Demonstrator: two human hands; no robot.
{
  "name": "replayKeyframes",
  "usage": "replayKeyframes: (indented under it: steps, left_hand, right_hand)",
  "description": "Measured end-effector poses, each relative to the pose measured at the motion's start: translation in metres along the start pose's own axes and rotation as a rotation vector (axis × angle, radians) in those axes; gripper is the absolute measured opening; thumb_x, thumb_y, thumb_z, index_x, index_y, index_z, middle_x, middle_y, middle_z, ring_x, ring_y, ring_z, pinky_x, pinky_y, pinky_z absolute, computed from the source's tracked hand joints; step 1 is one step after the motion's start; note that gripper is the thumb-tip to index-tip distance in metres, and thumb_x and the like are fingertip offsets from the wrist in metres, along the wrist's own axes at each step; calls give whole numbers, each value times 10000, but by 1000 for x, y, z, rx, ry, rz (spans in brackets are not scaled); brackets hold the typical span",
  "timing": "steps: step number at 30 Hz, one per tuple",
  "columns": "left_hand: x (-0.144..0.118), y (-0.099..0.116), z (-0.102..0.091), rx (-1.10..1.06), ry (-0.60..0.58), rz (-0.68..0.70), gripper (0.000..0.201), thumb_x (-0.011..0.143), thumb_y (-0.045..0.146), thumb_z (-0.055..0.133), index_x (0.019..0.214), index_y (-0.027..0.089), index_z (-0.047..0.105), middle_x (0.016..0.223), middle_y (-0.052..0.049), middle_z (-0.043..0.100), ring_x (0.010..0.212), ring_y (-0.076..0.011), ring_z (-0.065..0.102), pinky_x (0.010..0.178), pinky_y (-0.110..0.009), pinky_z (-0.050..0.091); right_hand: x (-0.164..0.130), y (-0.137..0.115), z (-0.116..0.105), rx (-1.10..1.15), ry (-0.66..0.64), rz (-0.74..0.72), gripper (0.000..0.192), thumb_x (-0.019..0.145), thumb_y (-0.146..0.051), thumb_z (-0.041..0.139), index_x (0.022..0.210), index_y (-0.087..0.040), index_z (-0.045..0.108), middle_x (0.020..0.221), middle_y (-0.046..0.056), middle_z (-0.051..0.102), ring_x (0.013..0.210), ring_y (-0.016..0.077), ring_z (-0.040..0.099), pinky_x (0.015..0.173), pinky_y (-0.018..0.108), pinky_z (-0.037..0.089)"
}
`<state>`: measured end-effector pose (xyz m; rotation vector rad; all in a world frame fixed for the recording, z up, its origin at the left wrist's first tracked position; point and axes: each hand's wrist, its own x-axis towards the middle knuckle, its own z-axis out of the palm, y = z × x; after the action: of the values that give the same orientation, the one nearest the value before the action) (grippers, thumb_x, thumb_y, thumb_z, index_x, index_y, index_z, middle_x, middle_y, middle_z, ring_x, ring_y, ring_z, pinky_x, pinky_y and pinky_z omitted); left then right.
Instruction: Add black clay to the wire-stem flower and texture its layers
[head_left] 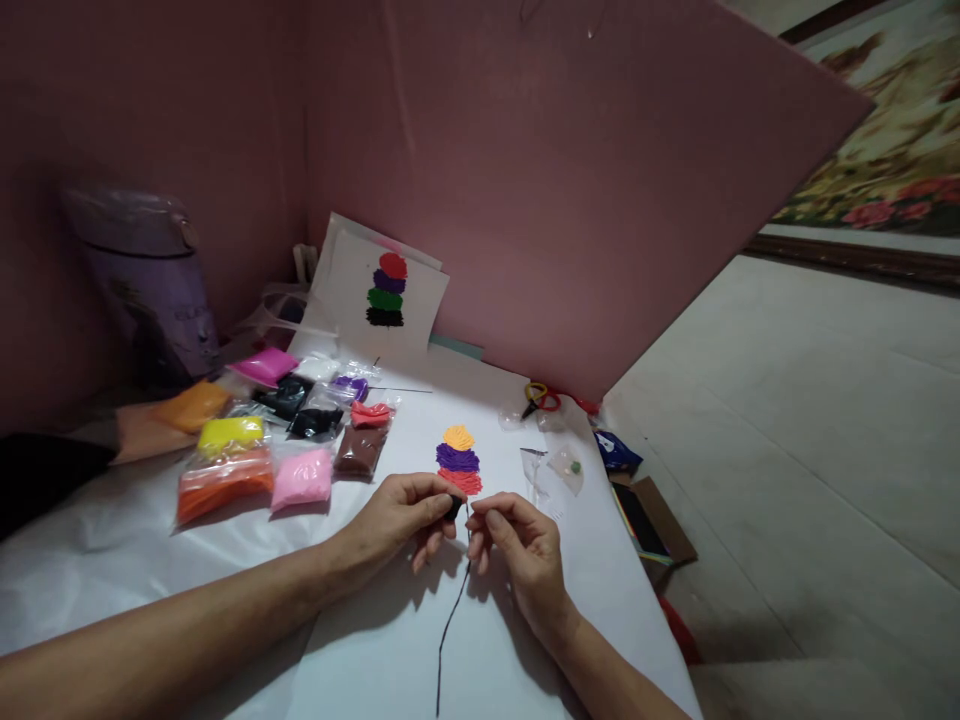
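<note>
My left hand (401, 515) pinches a small lump of black clay (454, 507) just below a stack of flattened clay patches (458, 460), orange over purple over red, on a white sheet (390, 640). Beside it, my right hand (521, 545) has thumb and forefinger closed on the top of a thin black clay strand (450, 625) that runs down the sheet toward me. The two hands almost touch.
Several bags of coloured clay (277, 440) lie at the left. A sample sheet with red, purple, green and black patches (386, 290) leans on the pink board. Scissors (541, 398) and small plastic bags (559, 465) lie right of the sheet, near the table's edge.
</note>
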<state>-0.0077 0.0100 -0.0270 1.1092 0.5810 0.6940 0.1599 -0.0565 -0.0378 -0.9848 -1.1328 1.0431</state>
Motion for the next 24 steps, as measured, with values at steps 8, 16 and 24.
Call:
replayKeyframes:
  steps: [8, 16, 24]
  left_hand:
    - [-4, -1, 5, 174, 25, 44, 282, 724, 379, 717, 800, 116, 649, 536, 30, 576, 344, -57, 396, 327, -181, 253]
    - [-1, 2, 2, 106, 34, 38, 352, 743, 454, 730, 861, 129, 668, 539, 41, 563, 389, -81, 473, 361, -192, 345]
    - [0, 1, 3, 55, 16, -1, 336, 657, 341, 785, 869, 131, 630, 557, 41, 596, 361, -75, 471, 334, -183, 341]
  right_hand:
    - [-5, -5, 5, -171, -102, -144, 170, 925, -289, 624, 968, -200, 762, 758, 26, 638, 507, 98, 599, 487, 234, 505]
    - [-2, -7, 4, 173, -44, 104, 241, 866, -392, 691, 904, -157, 719, 725, 41, 688, 500, 118, 631, 409, 195, 472]
    - [-3, 2, 5, -84, 36, -3, 251, 798, -327, 766, 720, -179, 579, 563, -57, 552, 413, 68, 482, 418, 192, 408]
